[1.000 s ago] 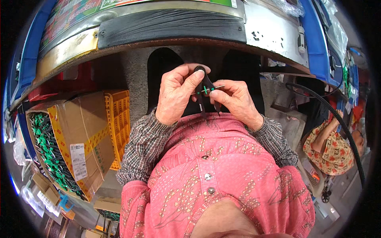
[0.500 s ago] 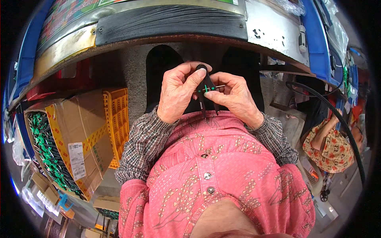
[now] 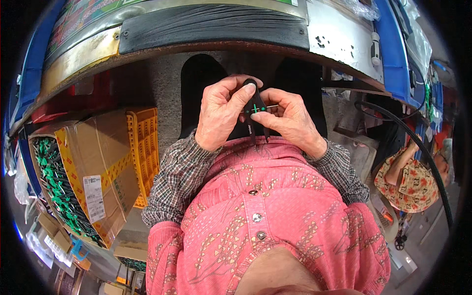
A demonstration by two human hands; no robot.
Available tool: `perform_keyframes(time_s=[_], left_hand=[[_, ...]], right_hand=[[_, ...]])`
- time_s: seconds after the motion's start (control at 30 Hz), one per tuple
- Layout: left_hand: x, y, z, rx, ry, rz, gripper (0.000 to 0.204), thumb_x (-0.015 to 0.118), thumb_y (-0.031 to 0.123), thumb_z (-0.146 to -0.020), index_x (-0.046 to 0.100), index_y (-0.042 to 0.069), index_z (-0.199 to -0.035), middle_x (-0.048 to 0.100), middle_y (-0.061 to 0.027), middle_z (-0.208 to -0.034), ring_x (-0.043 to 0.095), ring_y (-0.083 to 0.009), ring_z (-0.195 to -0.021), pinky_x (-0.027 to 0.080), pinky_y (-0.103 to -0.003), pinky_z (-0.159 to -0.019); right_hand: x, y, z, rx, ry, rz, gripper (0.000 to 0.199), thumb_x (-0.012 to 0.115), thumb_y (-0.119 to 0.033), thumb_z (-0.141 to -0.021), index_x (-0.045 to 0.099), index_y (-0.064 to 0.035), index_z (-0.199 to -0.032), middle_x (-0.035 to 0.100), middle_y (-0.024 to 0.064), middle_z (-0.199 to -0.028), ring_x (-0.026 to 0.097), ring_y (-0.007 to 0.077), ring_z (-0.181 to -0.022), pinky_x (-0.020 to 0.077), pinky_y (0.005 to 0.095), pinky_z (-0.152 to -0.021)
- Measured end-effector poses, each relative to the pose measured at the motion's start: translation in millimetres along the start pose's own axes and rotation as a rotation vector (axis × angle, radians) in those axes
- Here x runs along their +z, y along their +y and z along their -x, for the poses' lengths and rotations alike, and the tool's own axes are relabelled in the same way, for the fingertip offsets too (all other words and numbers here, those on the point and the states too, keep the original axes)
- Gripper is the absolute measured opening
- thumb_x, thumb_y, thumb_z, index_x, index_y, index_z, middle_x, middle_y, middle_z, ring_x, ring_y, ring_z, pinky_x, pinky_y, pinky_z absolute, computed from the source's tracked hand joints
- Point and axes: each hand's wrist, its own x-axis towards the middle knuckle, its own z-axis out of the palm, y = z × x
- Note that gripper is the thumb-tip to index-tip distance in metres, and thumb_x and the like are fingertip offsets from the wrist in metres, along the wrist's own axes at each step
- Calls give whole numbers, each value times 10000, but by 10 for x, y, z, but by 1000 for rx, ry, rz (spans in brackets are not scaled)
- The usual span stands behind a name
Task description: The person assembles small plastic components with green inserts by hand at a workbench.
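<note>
In front of my waist, both hands hold a drawing compass (image 3: 253, 101) with a black body and green parts. Its two dark legs point down toward me, a little apart. A thin metal rod (image 3: 272, 106) runs crosswise between the legs and sticks out to the right. My left hand (image 3: 218, 110) is closed on the compass head, thumb on top. With thumb and fingers together, my right hand (image 3: 293, 118) grips the compass at the rod, beside a small green part. The right fingertips behind the compass are mostly hidden.
A workbench edge (image 3: 211, 30) curves ahead of me. To my left stands an open cardboard box (image 3: 105, 162) of black and green pieces, beside a yellow plastic crate (image 3: 142, 147). A black cable (image 3: 427, 157) hangs at the right, near another person in a patterned garment (image 3: 408, 184).
Both hands keep their grip on the compass in nearly the same place. Its legs look very slightly closer together.
</note>
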Motion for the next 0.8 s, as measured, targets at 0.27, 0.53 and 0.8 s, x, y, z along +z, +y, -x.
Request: perform_keyframes(time_s=[0.27,0.53,0.8], left_hand=[[-8,-30,2,-7,18,-18,194,582,176,-950,658,23,-1042,619,36,-768,512,-8,-631,390,-160,-517],[-45,-105,-13,-1,-5,46,195,573,177,-954,656,28,-1047,621,29,-795,517,-15,-639,402,-165,-530],[-21,-87,-13,-5,-5,17,199,571,175,-953,652,17,-1045,618,28,-789,520,-19,-632,409,-170,-534]], right_hand=[[-108,-17,-36,98,-112,206,225,687,-139,-858,620,53,-954,604,3,-735,536,42,-624,435,218,-517],[-2,20,-31,-41,32,19,245,678,-196,-874,631,45,-866,584,8,-674,515,42,-602,424,231,-515],[12,68,-16,-25,2,45,252,673,-194,-871,628,53,-889,614,31,-695,572,54,-639,459,225,-550]])
